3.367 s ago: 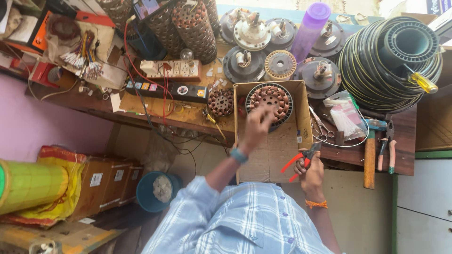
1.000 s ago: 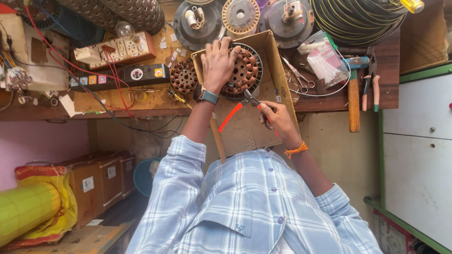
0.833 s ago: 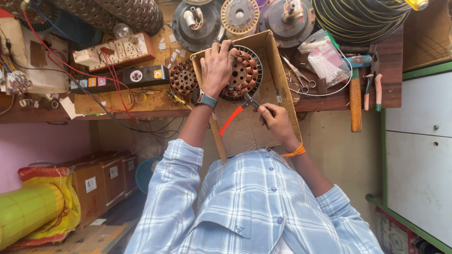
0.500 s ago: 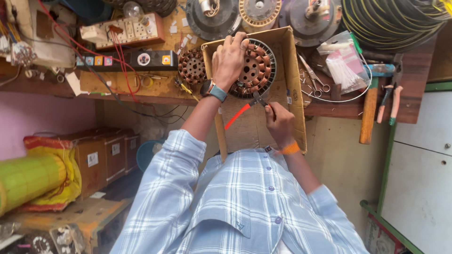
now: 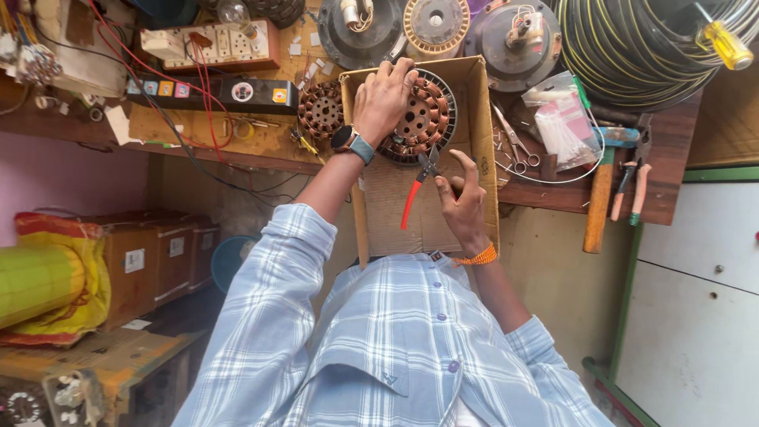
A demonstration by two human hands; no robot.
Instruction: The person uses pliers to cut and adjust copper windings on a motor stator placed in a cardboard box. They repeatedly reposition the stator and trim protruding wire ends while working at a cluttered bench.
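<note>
A round copper-wound stator point(image 5: 428, 119) lies in a shallow cardboard box point(image 5: 481, 95) at the bench edge. My left hand point(image 5: 385, 96), with a watch at the wrist, is spread flat over the stator's left side and presses on it. My right hand point(image 5: 462, 199), with an orange thread at the wrist, grips red-handled cutters point(image 5: 413, 199). Their jaws touch the stator's near rim. A smaller bare stator point(image 5: 320, 111) sits on the bench just left of the box.
Motor housings point(image 5: 518, 39) and a coil of black cable point(image 5: 632, 43) with a yellow screwdriver point(image 5: 721, 41) fill the back. A socket board point(image 5: 221, 46), black tester box point(image 5: 213, 91) and red wires lie left. Scissors point(image 5: 510, 142), plastic bag point(image 5: 563, 119), hammer point(image 5: 599, 202) and pliers point(image 5: 634, 186) lie right.
My left hand has stayed on the stator. My right hand has come up from the box's near edge, bringing the cutters' jaws to the stator's rim. The view has shifted slightly.
</note>
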